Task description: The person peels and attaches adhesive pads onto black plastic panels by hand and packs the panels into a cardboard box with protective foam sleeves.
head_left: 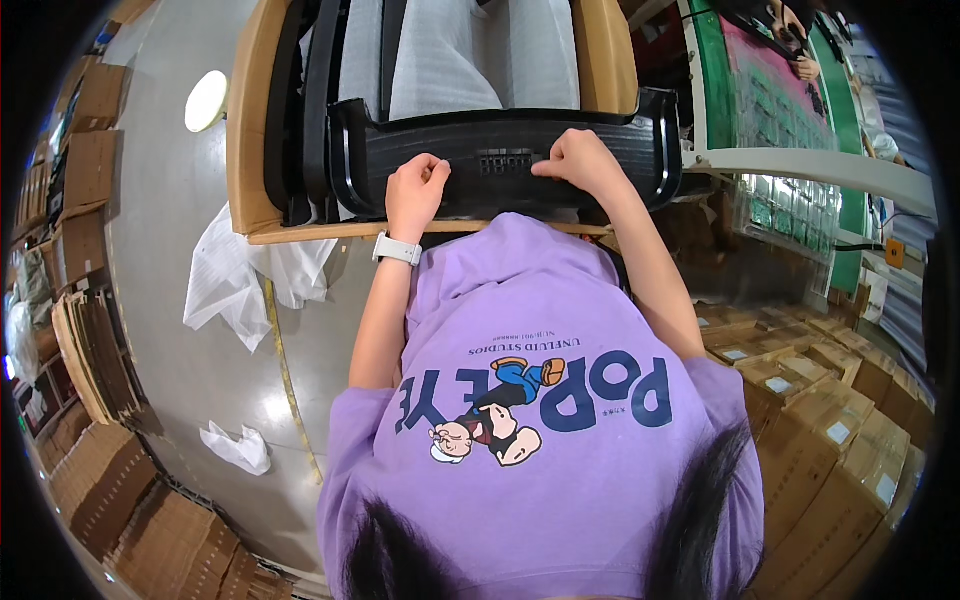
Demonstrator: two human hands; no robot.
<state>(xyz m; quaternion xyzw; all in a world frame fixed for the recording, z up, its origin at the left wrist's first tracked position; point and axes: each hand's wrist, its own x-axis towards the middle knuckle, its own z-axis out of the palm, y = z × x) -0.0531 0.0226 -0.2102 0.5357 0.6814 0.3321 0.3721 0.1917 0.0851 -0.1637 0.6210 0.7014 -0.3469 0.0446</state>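
A long black plastic panel (430,135) with upturned ends lies across the near side of an open cardboard box in front of me. Near its middle is a small raised grid (507,162) of dark squares. My left hand (415,192) is over the panel's left part, thumb and forefinger pinched together. Just right of the grid, my right hand (583,162) is closed in a pinch, its fingertips close to the panel. Anything between the fingers of either hand is too small or hidden to make out. A pale watch (398,249) is on my left wrist.
The cardboard box (246,130) holds more black parts and pieces wrapped in white foam (445,60). White foam sheets (226,275) and a round pale stool (206,101) are on the left floor. Taped cartons (810,440) stand right, below a white rail (820,168). Another person's hand (804,68) shows far right.
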